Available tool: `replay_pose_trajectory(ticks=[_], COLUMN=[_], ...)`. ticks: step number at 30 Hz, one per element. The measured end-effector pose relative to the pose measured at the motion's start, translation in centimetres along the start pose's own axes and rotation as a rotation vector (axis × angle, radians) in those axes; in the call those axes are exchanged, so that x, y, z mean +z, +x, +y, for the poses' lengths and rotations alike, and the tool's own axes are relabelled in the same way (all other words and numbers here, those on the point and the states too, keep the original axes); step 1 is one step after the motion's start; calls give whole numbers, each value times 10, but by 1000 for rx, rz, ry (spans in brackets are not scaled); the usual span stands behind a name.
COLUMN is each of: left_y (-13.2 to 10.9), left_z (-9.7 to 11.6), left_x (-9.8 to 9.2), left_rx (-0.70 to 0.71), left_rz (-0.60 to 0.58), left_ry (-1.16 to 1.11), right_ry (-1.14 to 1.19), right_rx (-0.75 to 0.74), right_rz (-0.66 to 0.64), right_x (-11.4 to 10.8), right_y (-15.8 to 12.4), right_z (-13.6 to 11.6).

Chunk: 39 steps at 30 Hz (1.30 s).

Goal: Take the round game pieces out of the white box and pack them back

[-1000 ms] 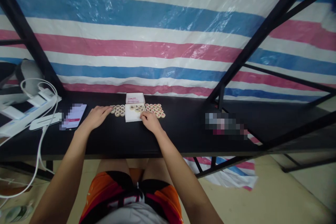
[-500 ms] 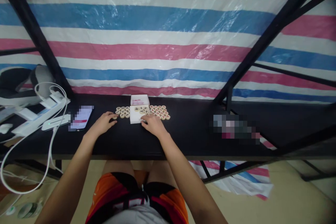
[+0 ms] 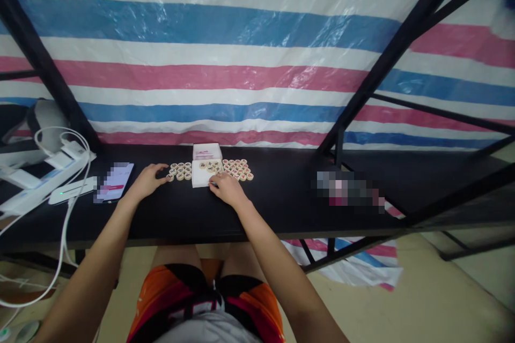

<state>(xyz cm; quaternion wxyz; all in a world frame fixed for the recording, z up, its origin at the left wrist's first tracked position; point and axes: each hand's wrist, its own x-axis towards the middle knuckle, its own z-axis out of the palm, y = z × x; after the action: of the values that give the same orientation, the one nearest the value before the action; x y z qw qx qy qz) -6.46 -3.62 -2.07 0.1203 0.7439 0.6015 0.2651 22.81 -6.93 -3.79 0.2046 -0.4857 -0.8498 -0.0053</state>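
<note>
My left hand (image 3: 148, 181) is at the left end of a block of round xiangqi pieces (image 3: 181, 171) with black characters. Its thumb and forefinger are apart, the thumb tip at the edge of the nearest piece. My right hand (image 3: 228, 188) is at the front right of an open white box (image 3: 200, 178), its fingers bent and drawn together. What lies under those fingertips is hidden. Several loose pieces (image 3: 210, 165) lie inside the back of the box. To the right of the box, pieces with red characters (image 3: 237, 167) stand in rows.
The white box lid (image 3: 207, 151) lies behind the box. A phone (image 3: 116, 182), a white flat device (image 3: 74, 190) and a power strip (image 3: 44, 177) with looping cables are at the left. A blurred-out object (image 3: 350, 190) is at the right, near a black metal frame (image 3: 374, 72).
The view has shifted slightly right. My left fingers have spread apart and drawn back from the leftmost piece, which now sits in line with the front row. My right hand remains at the box.
</note>
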Motion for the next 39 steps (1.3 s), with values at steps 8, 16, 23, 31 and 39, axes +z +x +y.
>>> replay_pose_trajectory(ticks=[8,16,23,31,39], left_y=[23,49,49,48,47], left_z=[25,35,28,30,30], left_x=[32,57,61,60,59], left_rx=[-344,-362,-284,-283,-274], left_rz=[296,335,239,237,239], left_ry=[-600,-468,-421,-448,-457], right_ry=[-3,-20,-18,-13,-20], right_rx=[-22,-9,-4,15,15], right_rz=[15,0,-3,-15,6], right_x=[2,0,-1,1,0], right_y=[1,0,-1,0,-1], right_z=[0,0,-1,-2,-3])
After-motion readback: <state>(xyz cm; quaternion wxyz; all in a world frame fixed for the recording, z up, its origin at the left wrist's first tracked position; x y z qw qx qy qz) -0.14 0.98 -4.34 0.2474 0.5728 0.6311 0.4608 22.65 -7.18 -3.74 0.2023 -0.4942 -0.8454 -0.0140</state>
